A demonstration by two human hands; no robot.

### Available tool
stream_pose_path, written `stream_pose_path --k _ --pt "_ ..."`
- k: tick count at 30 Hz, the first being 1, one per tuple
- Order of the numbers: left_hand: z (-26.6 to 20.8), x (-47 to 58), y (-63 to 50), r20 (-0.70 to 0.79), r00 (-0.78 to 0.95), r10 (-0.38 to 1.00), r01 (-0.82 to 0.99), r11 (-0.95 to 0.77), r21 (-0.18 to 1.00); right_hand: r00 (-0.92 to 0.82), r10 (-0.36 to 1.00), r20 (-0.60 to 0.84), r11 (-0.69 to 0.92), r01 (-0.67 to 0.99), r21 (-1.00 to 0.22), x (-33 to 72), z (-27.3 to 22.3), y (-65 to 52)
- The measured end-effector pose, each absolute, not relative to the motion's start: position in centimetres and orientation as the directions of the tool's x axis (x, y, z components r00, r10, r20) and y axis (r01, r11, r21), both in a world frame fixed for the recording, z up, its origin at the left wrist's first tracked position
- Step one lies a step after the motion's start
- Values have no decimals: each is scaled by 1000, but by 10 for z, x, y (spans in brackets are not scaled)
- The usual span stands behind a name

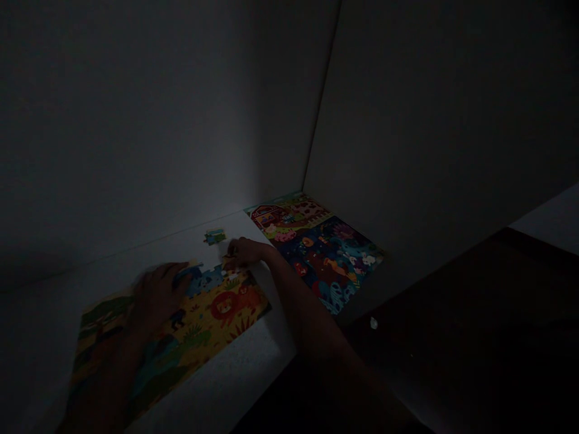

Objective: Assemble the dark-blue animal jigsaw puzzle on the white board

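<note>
A jigsaw puzzle (pixel 203 319) with a lion, an elephant and yellow ground lies on the white surface, its upper edge uneven. My left hand (pixel 158 295) rests flat on its upper left part, fingers stretched out. At the upper right edge of the puzzle, my right hand (pixel 245 252) has its fingers closed on a small puzzle piece, mostly hidden by the fingers and the dim light. Just beyond the puzzle, a loose clump of puzzle pieces (pixel 215 235) in blue and green lies to the left of my right hand.
To the right lie a farm picture (pixel 292 218) and a dark blue picture with animals (pixel 332 259), near the surface's edge. White walls (pixel 181 120) meet in a corner behind. A small pale object (pixel 373 323) is on the dark floor. The room is very dim.
</note>
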State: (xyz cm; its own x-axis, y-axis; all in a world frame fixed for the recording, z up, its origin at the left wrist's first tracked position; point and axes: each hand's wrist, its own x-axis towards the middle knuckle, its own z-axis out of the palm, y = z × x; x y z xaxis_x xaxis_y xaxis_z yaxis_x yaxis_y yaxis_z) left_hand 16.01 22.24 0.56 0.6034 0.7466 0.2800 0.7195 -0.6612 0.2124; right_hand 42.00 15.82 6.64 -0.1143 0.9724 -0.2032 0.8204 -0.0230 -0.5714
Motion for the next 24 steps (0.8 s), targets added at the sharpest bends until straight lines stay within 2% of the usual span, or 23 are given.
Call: stream_pose_path --k 5,12,17,24 --pt "-3 160 226 309 544 781 761 -613 210 -177 960 -219 -38 688 -725 426 59 164" --pt "15 161 211 245 557 793 748 -608 267 -213 972 -102 5 451 -892 434 49 162" --pt "25 162 202 227 545 807 754 -590 290 -225 972 -74 17 379 -925 439 43 163" --pt "17 161 205 273 555 786 710 -618 337 -72 995 -72 -48 295 -954 435 39 164"
